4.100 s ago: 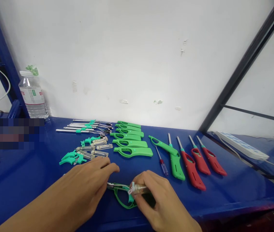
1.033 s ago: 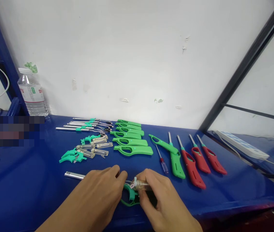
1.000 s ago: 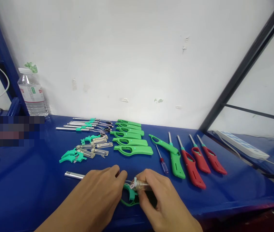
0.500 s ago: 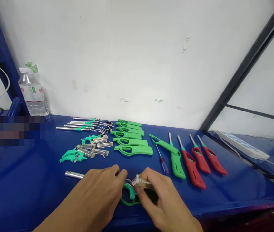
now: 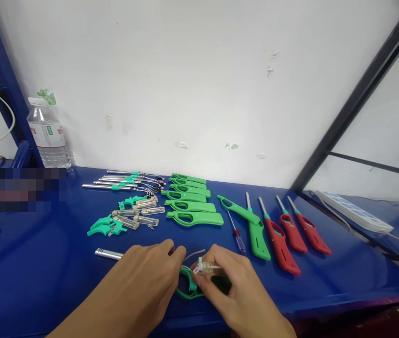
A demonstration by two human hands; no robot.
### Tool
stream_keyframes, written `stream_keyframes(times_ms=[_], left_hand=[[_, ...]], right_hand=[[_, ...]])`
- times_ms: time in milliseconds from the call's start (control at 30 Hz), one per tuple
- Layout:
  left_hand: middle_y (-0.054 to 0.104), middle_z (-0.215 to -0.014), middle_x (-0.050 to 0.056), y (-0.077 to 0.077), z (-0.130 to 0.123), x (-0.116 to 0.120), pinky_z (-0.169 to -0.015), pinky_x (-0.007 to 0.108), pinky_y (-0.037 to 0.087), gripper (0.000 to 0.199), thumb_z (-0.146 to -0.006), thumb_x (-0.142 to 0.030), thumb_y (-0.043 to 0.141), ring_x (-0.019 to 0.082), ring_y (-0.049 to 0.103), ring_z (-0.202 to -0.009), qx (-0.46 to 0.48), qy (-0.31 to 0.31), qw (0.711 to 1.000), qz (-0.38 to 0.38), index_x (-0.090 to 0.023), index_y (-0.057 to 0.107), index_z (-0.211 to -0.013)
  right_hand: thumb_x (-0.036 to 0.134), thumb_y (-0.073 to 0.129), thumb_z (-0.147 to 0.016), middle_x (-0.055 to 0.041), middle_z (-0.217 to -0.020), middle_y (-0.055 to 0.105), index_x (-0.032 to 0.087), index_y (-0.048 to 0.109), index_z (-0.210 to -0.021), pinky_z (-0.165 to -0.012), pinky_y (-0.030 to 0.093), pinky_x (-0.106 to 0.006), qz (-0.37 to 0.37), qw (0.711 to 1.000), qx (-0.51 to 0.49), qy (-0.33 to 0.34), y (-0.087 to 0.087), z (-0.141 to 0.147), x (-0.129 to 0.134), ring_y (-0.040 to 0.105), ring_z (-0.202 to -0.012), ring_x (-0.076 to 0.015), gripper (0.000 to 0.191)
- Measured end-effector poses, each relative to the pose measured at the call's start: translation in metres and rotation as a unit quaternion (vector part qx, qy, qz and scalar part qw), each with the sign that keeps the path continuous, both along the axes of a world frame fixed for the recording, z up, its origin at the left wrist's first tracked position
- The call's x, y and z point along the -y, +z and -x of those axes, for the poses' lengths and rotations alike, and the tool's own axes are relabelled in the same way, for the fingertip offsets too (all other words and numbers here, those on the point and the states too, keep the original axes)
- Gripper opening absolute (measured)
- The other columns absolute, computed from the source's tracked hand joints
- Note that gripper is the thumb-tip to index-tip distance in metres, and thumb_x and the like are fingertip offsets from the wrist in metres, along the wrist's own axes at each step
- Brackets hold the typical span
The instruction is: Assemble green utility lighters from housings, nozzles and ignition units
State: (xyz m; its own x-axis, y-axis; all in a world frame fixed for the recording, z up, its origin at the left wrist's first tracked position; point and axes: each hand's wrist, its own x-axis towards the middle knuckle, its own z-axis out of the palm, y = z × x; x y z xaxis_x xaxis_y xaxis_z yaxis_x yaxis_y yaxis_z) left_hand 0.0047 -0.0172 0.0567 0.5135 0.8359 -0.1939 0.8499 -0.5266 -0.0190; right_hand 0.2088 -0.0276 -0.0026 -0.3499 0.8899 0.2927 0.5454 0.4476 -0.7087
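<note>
Near the desk's front edge, my left hand [image 5: 150, 277] is closed on a green lighter shell [image 5: 190, 295] with a teal trigger [image 5: 187, 278] in it. A silver metal tube [image 5: 108, 254] sticks out to the left of that hand. Between thumb and fingers, my right hand [image 5: 236, 288] pinches a clear fuel tank [image 5: 211, 268] with a pale valve end, held over the shell. A thin wire [image 5: 195, 253] rises between the hands. The lower part of the shell is partly hidden by my right hand.
Behind lie metal tubes [image 5: 101, 187], clear tanks [image 5: 146, 221], teal parts [image 5: 101, 226] and green shells [image 5: 199, 218]. To the right are a screwdriver [image 5: 239, 240], a green lighter [image 5: 258, 241] and red lighters [image 5: 282, 251]. A bottle [image 5: 49, 136] stands back left.
The thin wire between the hands now stretches up and to the right, where it was curled near the tank. The tank has shifted very slightly; both hands remain nearly in place.
</note>
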Motion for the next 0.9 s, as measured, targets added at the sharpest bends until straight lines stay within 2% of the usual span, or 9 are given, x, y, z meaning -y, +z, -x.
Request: stream_keyframes(times_ms=[167, 333, 567, 733, 900], left_hand=[[0.075, -0.119, 0.011, -0.0033, 0.0015, -0.0001, -0.086, 0.061, 0.066, 0.043, -0.104, -0.001, 0.04, 0.038, 0.079, -0.104, 0.004, -0.005, 1.0, 0.006, -0.021, 0.071, -0.124], [0.075, -0.119, 0.011, -0.0064, 0.0034, 0.0001, -0.085, 0.059, 0.066, 0.044, -0.104, -0.001, 0.039, 0.036, 0.079, -0.103, -0.002, -0.021, 1.0, -0.002, -0.022, 0.072, -0.124], [0.075, -0.119, 0.01, -0.0003, 0.0001, -0.0004, -0.087, 0.054, 0.065, 0.039, -0.106, -0.004, 0.041, 0.035, 0.079, -0.104, 0.011, 0.0, 1.0, 0.014, -0.023, 0.071, -0.122], [0.073, -0.125, 0.012, -0.0032, 0.0001, -0.0005, -0.088, 0.058, 0.065, 0.038, -0.106, -0.005, 0.043, 0.037, 0.078, -0.107, 0.015, -0.005, 1.0, 0.017, -0.022, 0.071, -0.126], [0.072, -0.126, 0.012, -0.003, 0.0012, -0.0002, -0.086, 0.06, 0.065, 0.042, -0.104, -0.003, 0.041, 0.037, 0.078, -0.104, 0.011, -0.009, 1.0, 0.013, -0.022, 0.07, -0.128]], right_hand=[[0.029, 0.069, -0.104, 0.006, -0.075, 0.057, 0.024, 0.054, -0.081, -0.066, 0.035, -0.026, 0.072, 0.997, -0.039, -0.013, 0.0041, -0.0003, -0.0017, 0.051, -0.072, -0.0154, 0.029], [0.03, 0.065, -0.106, 0.0072, -0.071, 0.051, 0.024, 0.049, -0.078, -0.063, 0.031, -0.026, 0.075, 0.996, -0.048, -0.013, 0.0034, -0.0005, -0.0028, 0.045, -0.067, -0.014, 0.033], [0.027, 0.069, -0.104, 0.0066, -0.073, 0.052, 0.024, 0.049, -0.076, -0.064, 0.032, -0.026, 0.06, 0.997, -0.039, -0.012, -0.0004, -0.0024, -0.0027, 0.047, -0.07, -0.0142, 0.034], [0.013, 0.064, -0.101, 0.0066, -0.073, 0.055, 0.024, 0.051, -0.076, -0.063, 0.033, -0.025, 0.043, 0.998, -0.037, -0.013, -0.0005, -0.004, -0.0031, 0.051, -0.069, -0.0138, 0.03], [0.016, 0.071, -0.1, 0.0062, -0.075, 0.063, 0.023, 0.057, -0.077, -0.064, 0.037, -0.024, 0.056, 0.997, -0.055, -0.013, -0.0023, -0.0034, -0.0051, 0.055, -0.069, -0.0135, 0.028]])
